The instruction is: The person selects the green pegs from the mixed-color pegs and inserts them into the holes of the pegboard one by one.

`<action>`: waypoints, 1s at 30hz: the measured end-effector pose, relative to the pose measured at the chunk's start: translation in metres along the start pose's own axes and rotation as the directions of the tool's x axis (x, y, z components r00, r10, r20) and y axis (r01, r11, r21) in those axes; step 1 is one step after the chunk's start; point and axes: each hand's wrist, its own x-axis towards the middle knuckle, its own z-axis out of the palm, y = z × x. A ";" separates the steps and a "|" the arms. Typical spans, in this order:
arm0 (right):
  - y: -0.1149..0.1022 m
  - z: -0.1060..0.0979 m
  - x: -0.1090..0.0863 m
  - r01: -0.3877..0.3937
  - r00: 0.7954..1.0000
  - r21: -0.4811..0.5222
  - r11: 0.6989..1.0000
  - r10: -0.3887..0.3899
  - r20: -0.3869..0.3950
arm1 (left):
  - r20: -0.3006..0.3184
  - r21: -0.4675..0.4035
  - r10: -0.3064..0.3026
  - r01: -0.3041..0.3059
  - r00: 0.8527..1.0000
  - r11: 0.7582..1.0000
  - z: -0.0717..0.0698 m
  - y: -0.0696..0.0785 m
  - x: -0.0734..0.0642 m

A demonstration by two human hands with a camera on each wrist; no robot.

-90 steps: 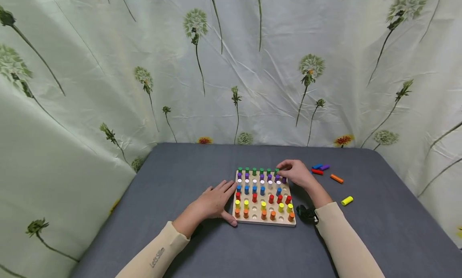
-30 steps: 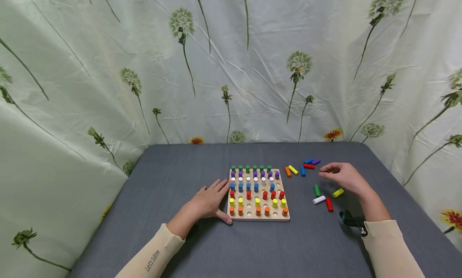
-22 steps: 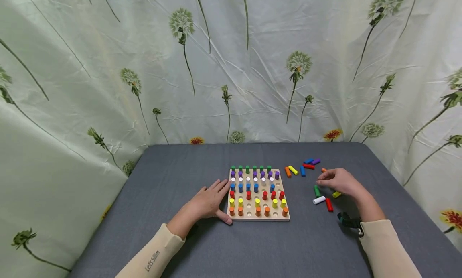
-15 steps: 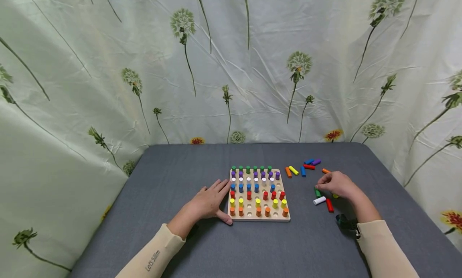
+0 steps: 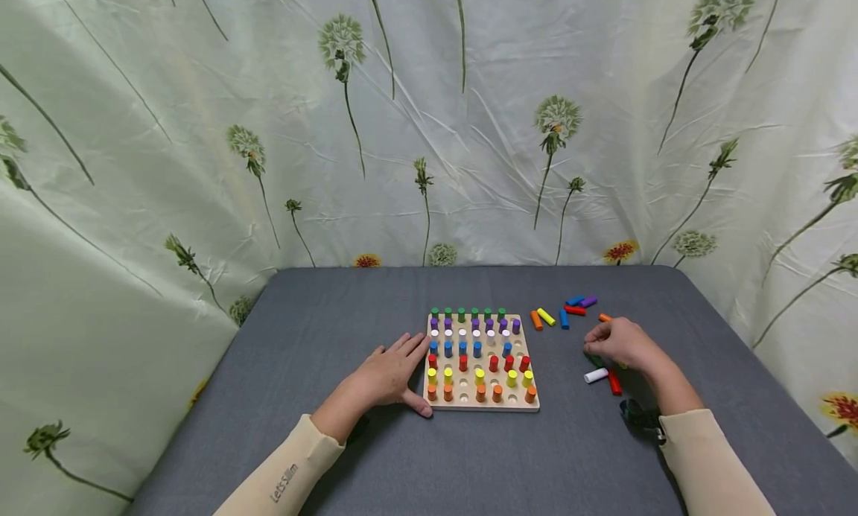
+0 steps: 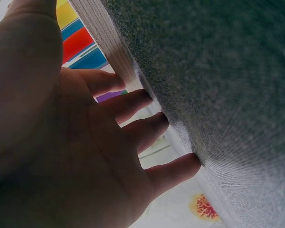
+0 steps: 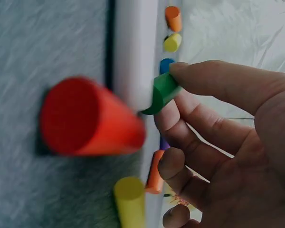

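Observation:
A wooden pegboard (image 5: 482,406) carries rows of coloured pegs, with some holes unfilled. My left hand (image 5: 392,372) lies with straight, spread fingers against the board's left edge; the left wrist view shows its fingertips (image 6: 173,167) down on the cloth. Right of the board, my right hand (image 5: 626,345) pinches a green peg (image 7: 164,92) between thumb and fingers, and the peg is tilted. Close to that hand lie a white peg (image 5: 596,376), a red peg (image 5: 614,383) and a yellow peg (image 7: 129,202), the last mostly hidden by the hand in the head view.
Beyond the right hand lie more loose pegs: orange (image 5: 536,320), yellow (image 5: 546,317), blue (image 5: 564,319), red (image 5: 575,310) and purple (image 5: 588,302). Grey cloth (image 5: 322,315) covers the table, and a flower-printed curtain (image 5: 469,166) hangs behind it.
My right hand has left the board's far right corner, swung right to the loose pegs, and now pinches the green one. My left hand has stayed at the board's left edge.

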 end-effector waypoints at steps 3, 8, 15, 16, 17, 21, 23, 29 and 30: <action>-0.008 -0.002 -0.001 0.055 0.998 0.015 0.998 -0.055 -0.027 | -0.004 -0.005 -0.002 0.002 1.000 1.000 -0.001 -0.002 -0.002; -0.023 -0.003 -0.002 0.123 0.989 0.052 0.991 -0.118 -0.088 | 0.000 -0.012 -0.015 0.015 1.000 1.000 -0.003 -0.004 -0.005; -0.048 0.003 0.005 0.185 0.965 0.152 0.971 -0.151 -0.214 | 0.000 0.004 -0.013 0.013 1.000 1.000 -0.003 -0.002 -0.010; -0.052 0.004 0.007 0.194 0.961 0.164 0.967 -0.154 -0.230 | 0.000 0.005 -0.012 0.012 1.000 1.000 -0.004 -0.002 -0.010; -0.055 0.005 0.008 0.201 0.957 0.172 0.964 -0.156 -0.244 | 0.000 0.007 -0.012 0.012 1.000 1.000 -0.004 -0.002 -0.010; -0.063 0.009 0.016 0.211 0.952 0.205 0.956 -0.153 -0.265 | 0.004 0.010 -0.005 0.005 1.000 1.000 -0.003 0.000 -0.008; -0.066 0.011 0.020 0.209 0.954 0.224 0.952 -0.149 -0.260 | 0.002 0.010 -0.008 0.008 1.000 1.000 -0.004 0.002 -0.007; -0.075 0.021 0.034 0.204 0.963 0.268 0.942 -0.144 -0.226 | 0.009 0.027 -0.027 0.027 1.000 0.999 -0.004 0.003 -0.008; -0.076 0.024 0.036 0.205 0.964 0.270 0.941 -0.147 -0.220 | 0.011 0.029 -0.030 0.030 0.999 0.999 -0.003 0.003 -0.008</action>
